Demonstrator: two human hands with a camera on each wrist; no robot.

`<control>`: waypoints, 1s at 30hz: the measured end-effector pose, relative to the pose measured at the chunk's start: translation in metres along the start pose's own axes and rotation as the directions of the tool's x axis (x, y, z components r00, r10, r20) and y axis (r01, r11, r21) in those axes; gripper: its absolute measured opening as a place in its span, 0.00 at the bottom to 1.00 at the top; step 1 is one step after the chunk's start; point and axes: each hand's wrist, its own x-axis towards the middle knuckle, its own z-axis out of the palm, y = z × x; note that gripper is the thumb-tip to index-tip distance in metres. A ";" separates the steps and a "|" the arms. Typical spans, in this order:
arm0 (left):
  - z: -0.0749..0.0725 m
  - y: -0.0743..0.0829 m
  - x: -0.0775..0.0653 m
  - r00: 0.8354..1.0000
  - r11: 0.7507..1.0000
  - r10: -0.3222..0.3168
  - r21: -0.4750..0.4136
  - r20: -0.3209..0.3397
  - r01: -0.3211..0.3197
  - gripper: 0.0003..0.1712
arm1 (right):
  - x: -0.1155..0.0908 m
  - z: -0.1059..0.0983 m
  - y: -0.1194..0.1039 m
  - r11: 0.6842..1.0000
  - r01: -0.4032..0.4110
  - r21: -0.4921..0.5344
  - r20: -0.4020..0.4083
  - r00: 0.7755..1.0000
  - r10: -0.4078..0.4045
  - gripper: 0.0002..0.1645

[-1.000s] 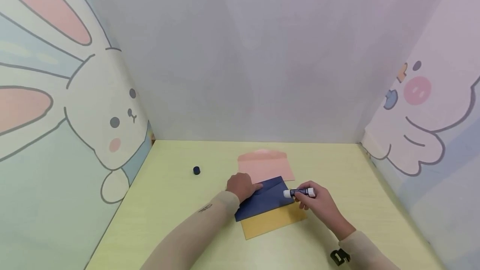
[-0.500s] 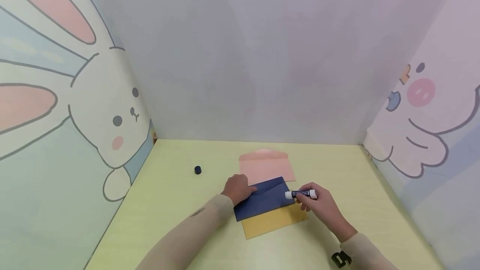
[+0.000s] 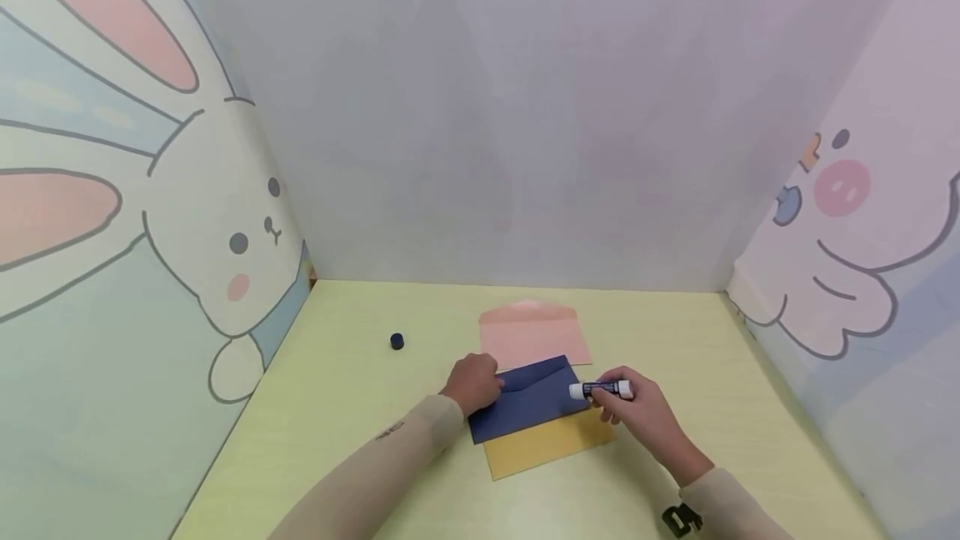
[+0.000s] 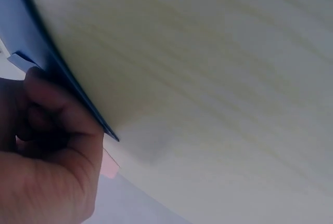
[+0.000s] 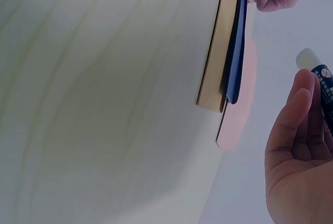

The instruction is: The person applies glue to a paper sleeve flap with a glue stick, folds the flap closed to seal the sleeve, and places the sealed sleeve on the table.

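A navy blue envelope [image 3: 528,400] lies slanted on top of a yellow envelope [image 3: 551,447], overlapping the lower edge of a pink envelope [image 3: 528,338]. My left hand [image 3: 472,383] is on the navy envelope's left end, its fingers curled at the flap. In the left wrist view that hand [image 4: 57,146] holds the envelope by its corner, where a bit of flap stands up. Over the navy envelope's right end, my right hand [image 3: 637,407] grips an uncapped glue stick [image 3: 602,390] with its white tip pointing left. The right wrist view shows the glue stick [image 5: 322,83] apart from the paper.
A dark cap [image 3: 397,342] stands on the pale yellow table [image 3: 352,407], left of the envelopes. A grey wall [image 3: 510,123] rises behind. Side walls carry a cartoon rabbit [image 3: 217,215] on the left and a cartoon pig [image 3: 847,232] on the right.
My left hand has drawn back leftward along the navy envelope, and its outstretched finger has curled in. The right hand with the glue stick has hardly moved.
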 end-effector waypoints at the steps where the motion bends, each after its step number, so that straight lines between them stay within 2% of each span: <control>1: 0.002 -0.001 0.001 1.000 1.000 0.005 0.011 -0.004 -0.005 0.15 | 0.000 0.000 0.000 1.000 0.001 0.001 0.001 1.000 -0.001 0.20; 4: 0.004 -0.003 0.001 1.000 1.000 0.017 0.025 -0.004 -0.017 0.15 | -0.001 -0.001 0.000 1.000 0.003 0.003 0.004 1.000 -0.003 0.19; 7: 0.011 -0.011 0.008 1.000 0.999 0.011 0.045 0.010 -0.011 0.15 | -0.001 -0.002 0.001 1.000 0.005 0.003 0.006 1.000 -0.005 0.19; 9: 0.009 -0.008 0.008 0.999 1.000 -0.016 0.021 0.031 0.015 0.17 | -0.001 -0.002 0.001 1.000 0.004 0.005 0.003 1.000 -0.004 0.19; 13: -0.005 0.013 -0.006 0.996 0.996 -0.081 -0.036 0.032 0.082 0.27 | 0.001 -0.002 0.002 1.000 -0.002 0.010 0.000 1.000 0.002 0.20; 16: -0.014 0.032 -0.019 0.991 0.991 -0.131 -0.031 0.011 0.132 0.36 | 0.001 -0.002 0.004 1.000 -0.004 0.014 -0.002 1.000 0.004 0.20; 23: -0.005 0.049 -0.011 0.981 0.973 -0.192 0.119 -0.041 0.196 0.46 | -0.001 -0.001 0.004 1.000 -0.011 0.022 -0.015 1.000 0.011 0.19; 27: -0.004 0.060 -0.009 0.975 0.949 -0.213 0.227 -0.060 0.221 0.50 | -0.003 -0.002 0.003 1.000 -0.013 0.022 -0.007 1.000 0.013 0.19; 30: -0.004 0.068 -0.011 0.976 0.925 -0.201 0.312 -0.078 0.216 0.52 | -0.005 -0.002 0.004 1.000 -0.015 0.025 -0.007 1.000 0.016 0.19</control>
